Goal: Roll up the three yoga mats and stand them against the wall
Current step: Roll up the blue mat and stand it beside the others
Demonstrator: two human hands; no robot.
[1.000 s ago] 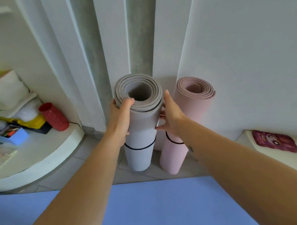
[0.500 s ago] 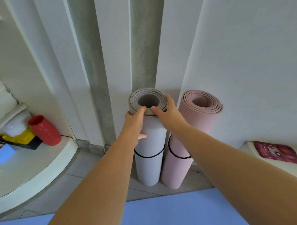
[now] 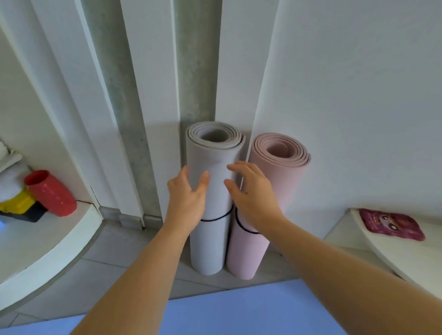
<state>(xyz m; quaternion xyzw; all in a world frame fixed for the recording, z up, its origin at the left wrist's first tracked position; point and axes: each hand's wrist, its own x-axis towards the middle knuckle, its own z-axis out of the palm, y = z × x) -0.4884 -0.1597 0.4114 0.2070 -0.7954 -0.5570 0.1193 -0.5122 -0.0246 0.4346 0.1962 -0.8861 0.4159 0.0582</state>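
A rolled grey yoga mat point(image 3: 213, 154) stands upright against the wall, bound by a thin black band. Right beside it, touching, stands a rolled pink yoga mat point(image 3: 282, 180) with its own black band. My left hand point(image 3: 188, 198) hovers at the grey roll's left side with fingers spread and relaxed, holding nothing. In front of the gap between the two rolls, my right hand point(image 3: 251, 194) is also spread and loose. A blue mat point(image 3: 233, 317) lies flat on the floor at the bottom of the view.
A curved white ledge point(image 3: 46, 248) on the left carries a red cup point(image 3: 51, 193) lying on its side and yellow and black items. Another white ledge point(image 3: 401, 256) on the right holds a purple pouch point(image 3: 392, 224). Grey tiles run along the wall's foot.
Both hands have let go of the grey mat's top rim and slid down and back from it. The grey roll now stands on its own beside the pink one.
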